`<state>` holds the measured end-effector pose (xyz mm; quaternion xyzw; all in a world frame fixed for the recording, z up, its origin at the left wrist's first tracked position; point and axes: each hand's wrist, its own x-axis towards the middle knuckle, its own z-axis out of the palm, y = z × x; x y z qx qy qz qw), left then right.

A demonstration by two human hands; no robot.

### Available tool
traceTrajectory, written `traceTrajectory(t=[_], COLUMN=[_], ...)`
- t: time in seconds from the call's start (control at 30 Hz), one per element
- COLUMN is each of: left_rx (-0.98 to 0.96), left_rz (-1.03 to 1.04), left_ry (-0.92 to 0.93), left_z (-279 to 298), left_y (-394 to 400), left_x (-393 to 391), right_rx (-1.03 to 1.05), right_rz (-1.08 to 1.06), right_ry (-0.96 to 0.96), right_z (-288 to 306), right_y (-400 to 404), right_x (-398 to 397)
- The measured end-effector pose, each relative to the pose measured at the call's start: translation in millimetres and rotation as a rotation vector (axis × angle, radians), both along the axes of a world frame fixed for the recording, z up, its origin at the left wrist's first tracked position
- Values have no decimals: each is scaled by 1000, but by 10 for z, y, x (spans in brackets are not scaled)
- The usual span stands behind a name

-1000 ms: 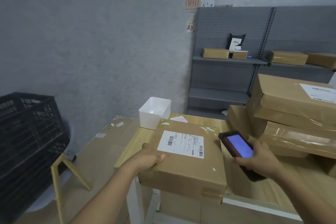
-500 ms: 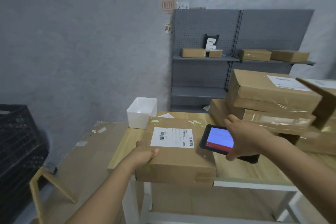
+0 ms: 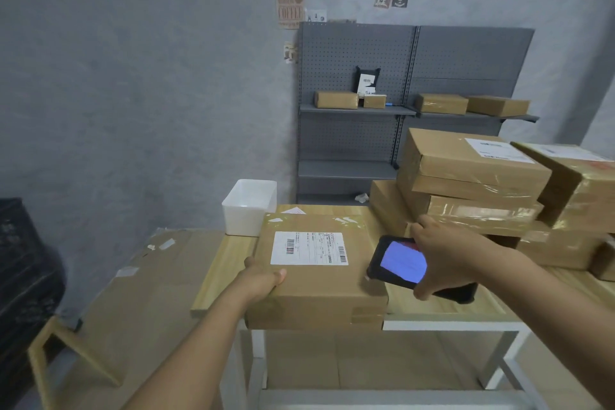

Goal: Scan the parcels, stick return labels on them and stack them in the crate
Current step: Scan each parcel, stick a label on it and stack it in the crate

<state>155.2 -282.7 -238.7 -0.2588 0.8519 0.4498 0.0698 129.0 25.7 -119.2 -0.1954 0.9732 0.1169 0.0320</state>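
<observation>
I am facing a grey wall [image 3: 133, 76] bearing coffee posters [image 3: 289, 4]. A grey pegboard shelf [image 3: 357, 110] is standing against it, and a wooden table [image 3: 226, 263] is sitting before me.

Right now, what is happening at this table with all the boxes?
A person is scanning parcels. The left hand grips the near left edge of a flat parcel lying at the front of the wooden table, white shipping label up. The right hand holds a handheld scanner with a lit blue screen just right of the label. More parcels are stacked behind. The black crate waits at the far left.
</observation>
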Motion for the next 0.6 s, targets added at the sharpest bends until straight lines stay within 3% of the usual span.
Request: traceTrajectory(t=[0.4, 0.6], left_rx=[27, 17], left_rz=[1, -1], left_ry=[4, -7], left_z=[-30, -24], left_y=[-29, -25], left_x=[20, 30], right_rx=[-85, -338], right_rz=[-29, -171], right_ry=[-57, -72], right_z=[-91, -387], right_y=[108, 180], right_x=[-32, -222])
